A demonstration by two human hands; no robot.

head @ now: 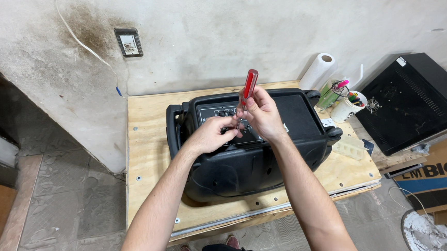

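Note:
A large black portable speaker [246,160] lies on its back on a plywood table [148,161], its control panel facing up. My right hand [264,112] grips a screwdriver with a red handle [248,85], held nearly upright with its tip down at the panel. My left hand [214,134] rests on the panel right beside the tip, fingers pinched around the shaft's lower end. The screw under the tip is hidden by my fingers.
At the table's right end stand a paper towel roll [317,69], a white cup of pens [349,106] and a pale plastic tray [350,147]. A black flat case [413,101] and a cardboard box [441,177] sit to the right. A wall outlet [128,42] is above.

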